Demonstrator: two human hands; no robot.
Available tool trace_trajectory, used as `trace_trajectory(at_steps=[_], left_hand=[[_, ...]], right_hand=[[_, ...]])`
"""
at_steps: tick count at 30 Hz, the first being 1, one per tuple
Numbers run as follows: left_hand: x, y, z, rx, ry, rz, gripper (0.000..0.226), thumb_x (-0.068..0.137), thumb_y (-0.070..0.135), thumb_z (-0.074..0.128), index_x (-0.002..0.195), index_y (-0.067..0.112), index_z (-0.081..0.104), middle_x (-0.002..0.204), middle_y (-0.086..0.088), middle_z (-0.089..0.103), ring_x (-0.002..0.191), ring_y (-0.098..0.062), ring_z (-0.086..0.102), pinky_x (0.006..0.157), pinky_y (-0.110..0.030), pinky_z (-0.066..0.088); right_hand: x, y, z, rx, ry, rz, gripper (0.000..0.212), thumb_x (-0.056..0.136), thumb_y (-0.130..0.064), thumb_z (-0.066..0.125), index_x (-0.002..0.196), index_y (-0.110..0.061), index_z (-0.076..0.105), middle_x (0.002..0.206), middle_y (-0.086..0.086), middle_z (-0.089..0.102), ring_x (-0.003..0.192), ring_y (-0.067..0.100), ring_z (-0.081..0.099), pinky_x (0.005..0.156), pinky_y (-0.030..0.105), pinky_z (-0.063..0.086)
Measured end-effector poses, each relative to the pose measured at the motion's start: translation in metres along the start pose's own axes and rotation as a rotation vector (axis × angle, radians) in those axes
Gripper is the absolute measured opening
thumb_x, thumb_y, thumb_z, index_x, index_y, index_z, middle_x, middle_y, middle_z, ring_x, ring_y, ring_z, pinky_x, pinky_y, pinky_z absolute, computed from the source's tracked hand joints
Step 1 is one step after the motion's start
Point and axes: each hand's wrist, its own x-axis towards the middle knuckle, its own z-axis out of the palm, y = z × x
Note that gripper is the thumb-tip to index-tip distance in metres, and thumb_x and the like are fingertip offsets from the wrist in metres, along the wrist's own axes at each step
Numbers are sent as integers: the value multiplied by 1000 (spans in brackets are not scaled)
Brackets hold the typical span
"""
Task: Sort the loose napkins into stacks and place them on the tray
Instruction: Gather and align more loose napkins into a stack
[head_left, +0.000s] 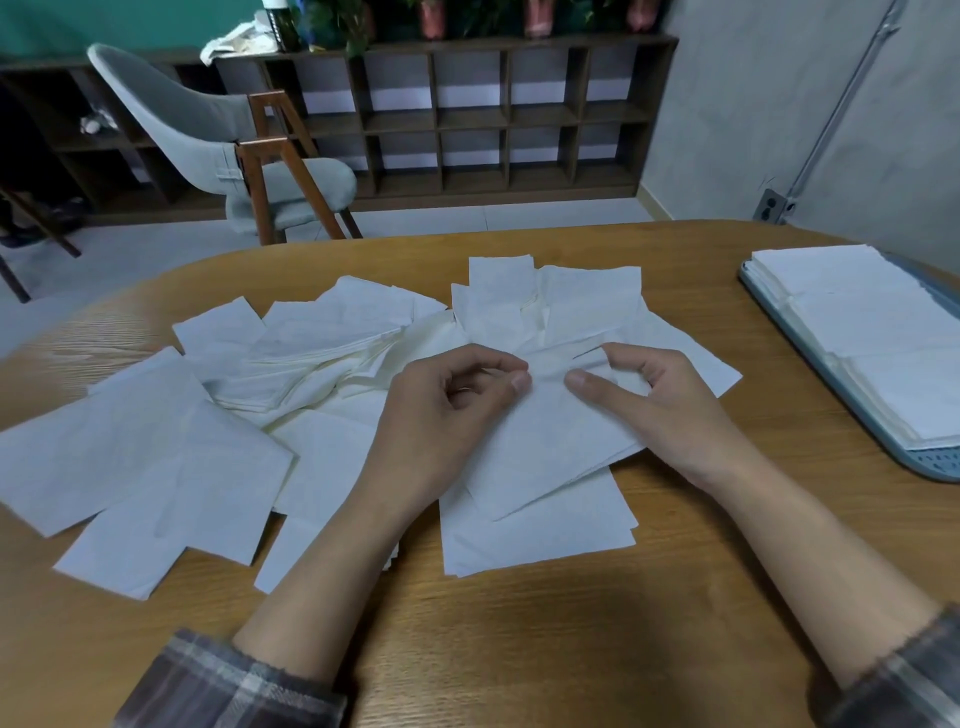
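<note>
Several loose white napkins (156, 457) lie scattered and overlapping across the wooden table (519, 623). In the middle, a small pile of napkins (545, 452) sits between my hands. My left hand (447, 410) pinches the pile's top edge with thumb and curled fingers. My right hand (654, 400) grips the same pile from the right, thumb on top and fingers curled over the far edge. A blue-grey tray (935, 462) at the right edge carries neat stacks of napkins (883, 332).
A grey chair (208, 140) with wooden legs stands beyond the table's far edge, in front of a low dark shelf unit (467, 119). Bare wood shows along the table's near edge and between the pile and the tray.
</note>
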Motion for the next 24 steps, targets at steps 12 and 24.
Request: trace_trajectory(at_steps=[12,24], left_hand=[[0,2,0,-6,103,72,13,88,18,87,98,23,80,83,4,78,84,-6,73,74,-14,50],[1,3,-5,157,116,14,37,85,49,83,119,41,71,118,20,69,110,6,64,82,-4,46]], right_hand=[[-1,-5,7,-184,-81,-104,73,94,-37,71,152,-61,33,156,-42,33,142,-19,31,104,0,27],[-3,-6,7,40,-43,-156,67,100,-7,65,151,-42,39,132,-31,62,123,2,64,95,19,55]])
